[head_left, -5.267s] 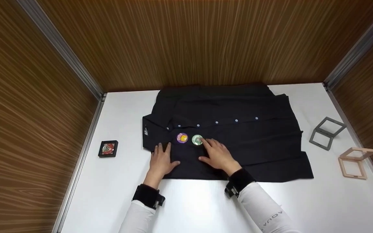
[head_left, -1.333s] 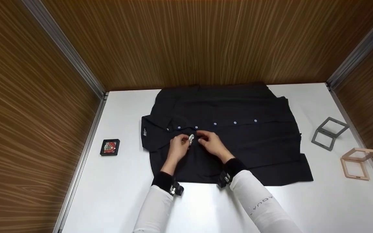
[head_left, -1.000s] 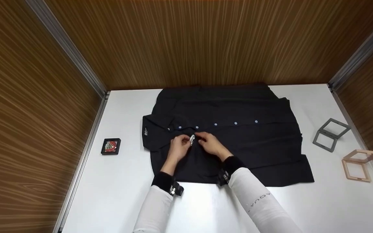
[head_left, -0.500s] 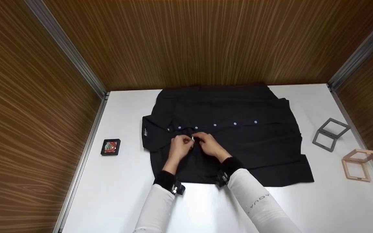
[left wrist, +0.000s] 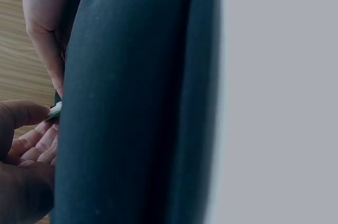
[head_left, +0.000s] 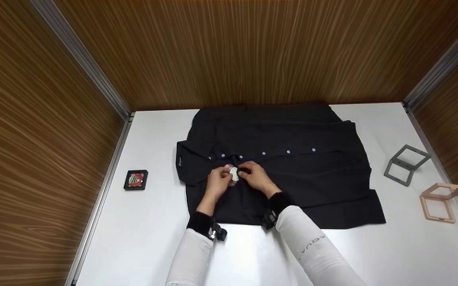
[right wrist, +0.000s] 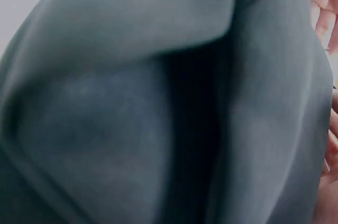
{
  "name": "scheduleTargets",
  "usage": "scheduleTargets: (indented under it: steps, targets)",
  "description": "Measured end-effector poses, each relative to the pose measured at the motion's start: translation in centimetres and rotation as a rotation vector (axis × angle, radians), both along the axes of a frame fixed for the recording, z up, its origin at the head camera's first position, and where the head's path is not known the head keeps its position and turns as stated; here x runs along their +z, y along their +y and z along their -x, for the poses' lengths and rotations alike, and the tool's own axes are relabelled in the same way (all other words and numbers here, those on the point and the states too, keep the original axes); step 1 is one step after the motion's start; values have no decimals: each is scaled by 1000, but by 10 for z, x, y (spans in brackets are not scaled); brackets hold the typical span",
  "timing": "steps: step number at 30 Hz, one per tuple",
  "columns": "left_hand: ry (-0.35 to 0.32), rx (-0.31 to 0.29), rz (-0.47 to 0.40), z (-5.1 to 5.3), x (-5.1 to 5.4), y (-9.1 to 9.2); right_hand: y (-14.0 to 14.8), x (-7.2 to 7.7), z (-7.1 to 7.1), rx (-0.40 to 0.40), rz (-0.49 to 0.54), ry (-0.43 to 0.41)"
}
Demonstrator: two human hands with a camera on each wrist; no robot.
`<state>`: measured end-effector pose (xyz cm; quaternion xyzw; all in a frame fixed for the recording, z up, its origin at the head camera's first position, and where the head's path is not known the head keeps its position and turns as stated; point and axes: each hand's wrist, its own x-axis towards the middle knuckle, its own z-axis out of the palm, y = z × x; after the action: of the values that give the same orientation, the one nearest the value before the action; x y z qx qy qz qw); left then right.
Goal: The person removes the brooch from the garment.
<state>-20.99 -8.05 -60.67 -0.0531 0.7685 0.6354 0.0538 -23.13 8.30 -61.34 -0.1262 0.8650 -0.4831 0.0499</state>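
Note:
A black shirt (head_left: 300,174) lies flat, its collar at the left. Near its button row my left hand (head_left: 216,184) pinches a round badge (head_left: 234,174), whose pale back faces up in the head view. Beside it a bit of the purple badge (head_left: 228,165) shows. My right hand (head_left: 257,177) pinches raised cloth just right of the badge. In the left wrist view the badge (left wrist: 55,110) is edge-on between thumb and fingers of my left hand (left wrist: 24,150). Raised cloth (right wrist: 200,102) fills most of the right wrist view and hides the right fingertips.
On the white table (head_left: 149,246), a black case (head_left: 136,180) with a red badge lies at the left. A grey frame case (head_left: 406,165) and a pink one (head_left: 439,201) stand unfolded at the right. Wood-grain walls (head_left: 229,51) enclose the back and sides.
Both badges lay face up on the shirt earlier; then the left hand lifted one with cloth. Since half a second ago it has tilted so its pale back shows, and the purple badge has come into view.

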Motion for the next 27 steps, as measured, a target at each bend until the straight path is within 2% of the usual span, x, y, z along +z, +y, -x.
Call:
scheduleTargets:
  steps: [5,12,19,27]
  targets:
    - [-31,13,-33,0,-3,-1,-4,-1,0,-47,1,3]
    - [-20,-1,-20,-1,-5,-2,-9,2,0,-123,-28,21]
    - [-19,-17,-13,-1,-6,-2,-11,5,1,-200,-56,-8]
    - [-3,-24,6,-1,-6,-3,-14,8,1,-245,-80,-45]
